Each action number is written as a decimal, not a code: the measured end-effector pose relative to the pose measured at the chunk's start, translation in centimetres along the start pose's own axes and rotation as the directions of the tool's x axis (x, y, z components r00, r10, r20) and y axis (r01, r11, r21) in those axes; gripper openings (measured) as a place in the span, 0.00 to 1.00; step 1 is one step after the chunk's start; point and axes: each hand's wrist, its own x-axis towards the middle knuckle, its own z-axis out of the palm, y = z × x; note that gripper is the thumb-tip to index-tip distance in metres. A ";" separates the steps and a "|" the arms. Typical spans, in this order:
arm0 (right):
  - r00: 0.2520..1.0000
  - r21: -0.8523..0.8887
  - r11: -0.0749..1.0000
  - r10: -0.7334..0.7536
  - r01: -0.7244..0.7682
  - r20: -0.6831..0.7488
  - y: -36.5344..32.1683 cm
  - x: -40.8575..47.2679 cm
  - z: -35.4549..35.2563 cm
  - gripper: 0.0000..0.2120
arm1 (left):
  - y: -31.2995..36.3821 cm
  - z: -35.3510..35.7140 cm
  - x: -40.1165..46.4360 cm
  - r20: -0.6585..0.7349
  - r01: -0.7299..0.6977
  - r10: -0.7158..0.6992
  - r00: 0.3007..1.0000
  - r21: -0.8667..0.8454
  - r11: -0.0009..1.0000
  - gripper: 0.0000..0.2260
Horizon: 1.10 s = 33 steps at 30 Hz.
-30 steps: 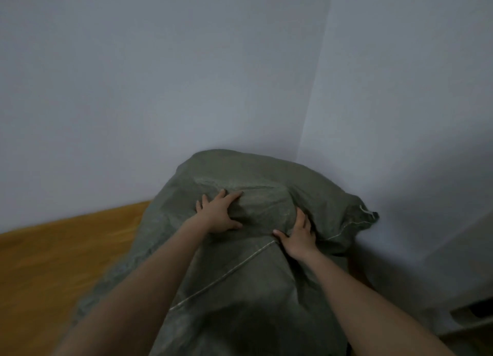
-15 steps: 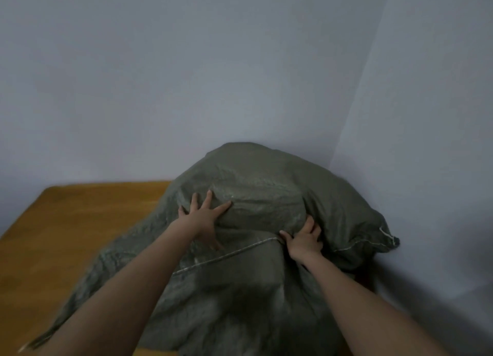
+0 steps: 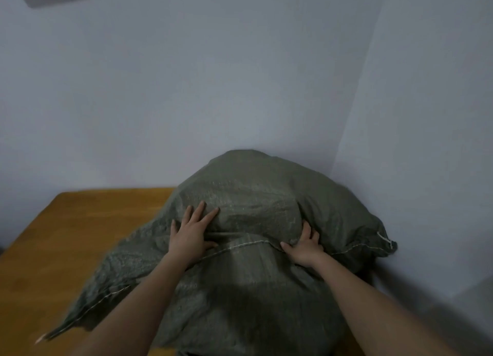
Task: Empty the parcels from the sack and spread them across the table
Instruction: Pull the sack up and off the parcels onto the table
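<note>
sack settled on the table, both hands pressing its bulge — no parcels out yet

over the last second the view has swung left and more of the wooden table (image 3: pixel 66 235) shows; the green sack (image 3: pixel 253 195) now lies slumped on it, in the corner against the wall (image 3: pixel 413 142), so the emptying itself seems still ahead; the left hand (image 3: pixel 190 234) has gone from gripping the cloth to lying flat with fingers spread on the bulge; the right hand (image 3: pixel 304 245) stays curled, fingers pinching a fold by the stitched seam (image 3: pixel 240 246) — parcels hidden inside.
</note>
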 end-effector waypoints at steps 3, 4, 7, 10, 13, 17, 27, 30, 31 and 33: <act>0.987 -0.017 0.999 -0.031 0.035 0.156 0.3 -0.3 -2.2 0.63 | -0.6 -0.2 -0.7 -0.027 0.024 -0.027 0.999 -0.104 0.994 0.40; 0.980 -0.037 0.998 -0.037 0.045 0.197 0.4 -0.4 -2.8 0.66 | -0.5 -0.4 -1.0 -0.071 0.063 -0.072 0.995 -0.126 0.990 0.41; 0.981 -0.119 0.990 -0.049 0.072 0.188 0.9 -0.8 -3.2 0.67 | 0.0 -0.5 -1.7 -0.135 0.235 -0.245 0.960 -0.089 0.968 0.37; 0.997 -0.069 0.995 -0.067 0.070 0.043 1.9 -1.1 -1.8 0.52 | 0.3 0.3 -2.3 -0.063 0.253 -0.258 0.964 -0.079 0.964 0.22; 0.993 -0.012 0.996 -0.085 0.084 -0.082 2.5 -1.2 -0.9 0.40 | -0.3 -0.3 -2.4 -0.052 0.175 -0.179 0.982 -0.075 0.982 0.07; 0.991 -0.083 0.994 -0.080 0.071 -0.110 1.4 -1.7 -2.7 0.28 | -1.6 -1.8 -2.2 -0.050 0.100 -0.101 0.994 -0.027 0.995 0.05; 0.882 -0.173 0.938 -0.341 0.299 -0.324 -6.9 -6.6 -8.1 0.11 | -0.7 -10.0 -1.2 -0.317 0.089 -0.337 0.887 -0.597 0.797 0.06; 0.787 -0.152 0.910 -0.411 0.386 -0.460 -9.7 -7.7 -9.5 0.16 | -0.7 -12.5 -0.9 -0.395 -0.001 -0.466 0.792 -0.764 0.646 0.08; 0.754 -0.123 0.904 -0.412 0.410 -0.512 -10.3 -7.9 -9.8 0.17 | -0.7 -12.9 -0.7 -0.388 -0.023 -0.502 0.773 -0.808 0.588 0.08; 0.729 -0.058 0.897 -0.393 0.439 -0.561 -11.0 -7.8 -9.8 0.15 | -0.8 -12.7 -0.7 -0.346 0.000 -0.537 0.769 -0.841 0.541 0.06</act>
